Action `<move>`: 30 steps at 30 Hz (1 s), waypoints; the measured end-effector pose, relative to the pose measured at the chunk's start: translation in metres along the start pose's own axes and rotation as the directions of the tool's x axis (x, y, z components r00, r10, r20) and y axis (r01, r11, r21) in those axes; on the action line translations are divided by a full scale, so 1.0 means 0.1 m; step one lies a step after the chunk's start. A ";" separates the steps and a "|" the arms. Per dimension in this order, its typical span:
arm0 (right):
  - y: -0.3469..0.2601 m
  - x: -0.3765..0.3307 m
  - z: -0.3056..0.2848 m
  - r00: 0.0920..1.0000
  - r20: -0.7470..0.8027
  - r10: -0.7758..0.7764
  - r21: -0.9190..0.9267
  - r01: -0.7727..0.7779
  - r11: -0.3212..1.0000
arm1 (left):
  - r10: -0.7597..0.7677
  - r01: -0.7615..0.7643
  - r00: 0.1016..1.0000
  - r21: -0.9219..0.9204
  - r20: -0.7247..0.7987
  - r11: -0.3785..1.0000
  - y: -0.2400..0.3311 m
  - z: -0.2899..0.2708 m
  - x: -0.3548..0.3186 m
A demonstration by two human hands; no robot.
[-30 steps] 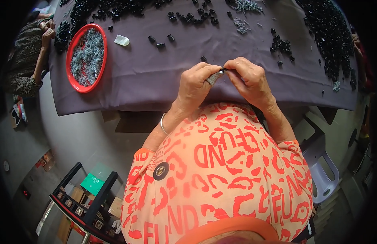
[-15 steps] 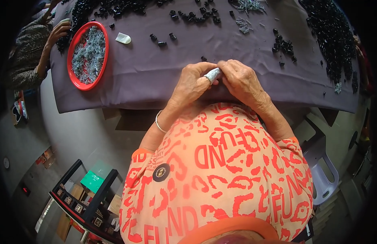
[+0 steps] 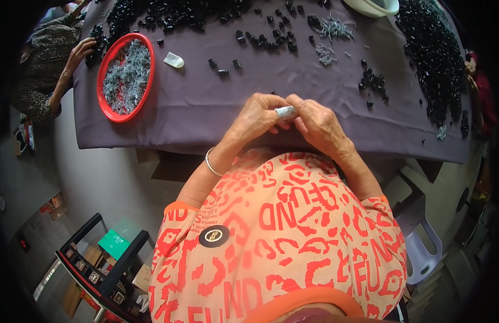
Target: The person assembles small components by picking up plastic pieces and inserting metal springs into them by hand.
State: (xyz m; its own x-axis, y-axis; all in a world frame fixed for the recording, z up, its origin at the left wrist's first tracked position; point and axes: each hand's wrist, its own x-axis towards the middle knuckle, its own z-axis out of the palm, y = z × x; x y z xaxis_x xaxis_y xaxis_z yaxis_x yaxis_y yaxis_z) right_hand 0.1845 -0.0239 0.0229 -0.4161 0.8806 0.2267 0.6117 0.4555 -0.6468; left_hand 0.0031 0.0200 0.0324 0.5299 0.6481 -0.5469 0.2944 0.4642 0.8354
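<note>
My left hand (image 3: 256,117) and my right hand (image 3: 320,125) meet above the near part of the cloth-covered table, fingertips touching. The left thumb wears a pale grey wrap (image 3: 286,112), like tape or a finger cover. Both hands are closed in a pinch; whatever lies between the fingertips is hidden by the fingers. Just beyond them, a small black piece is mostly covered by the left hand. Farther off are a few loose black cylindrical parts (image 3: 223,72) and a white finger cot-like piece (image 3: 174,60).
A red oval basin (image 3: 101,99) of small clear-grey pins stands at left. Black parts are heaped along the far side and at the right (image 3: 432,64). Loose pins (image 3: 335,28) lie far off near a pale bowl (image 3: 372,7). Another person's hand (image 3: 81,49) rests at the left edge.
The whole view has shifted, so the table sits slightly lower and the pale bowl shows at the top. My hands stay together, the wrapped thumb turned a little flatter.
</note>
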 end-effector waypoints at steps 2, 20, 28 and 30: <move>0.01 -0.01 0.01 1.000 0.010 0.010 0.002 -0.010 1.000 | 0.004 -0.004 1.000 -0.027 -0.008 1.000 -0.03 0.00 -0.01; -0.18 0.26 -0.08 0.985 -0.113 -0.130 0.044 0.136 0.990 | 0.182 -0.187 0.982 -0.180 -0.043 0.966 -0.32 0.01 0.05; -0.09 0.33 0.31 0.978 -0.037 -0.206 0.036 0.207 0.978 | 0.588 -0.508 0.798 0.373 -0.135 0.776 -0.52 0.02 0.12; -0.06 0.33 0.33 0.984 -0.008 -0.177 0.056 0.178 0.983 | 0.569 -0.426 0.815 0.557 -0.106 0.713 -0.59 0.01 0.16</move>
State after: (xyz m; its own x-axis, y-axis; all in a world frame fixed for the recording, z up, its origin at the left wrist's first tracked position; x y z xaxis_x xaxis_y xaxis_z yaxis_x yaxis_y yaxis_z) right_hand 0.1450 -0.0021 0.0107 -0.5125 0.7869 0.3437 0.4893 0.5965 -0.6362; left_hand -0.0046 0.0022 -0.0257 0.5154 0.8566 0.0238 0.4275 -0.2812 0.8592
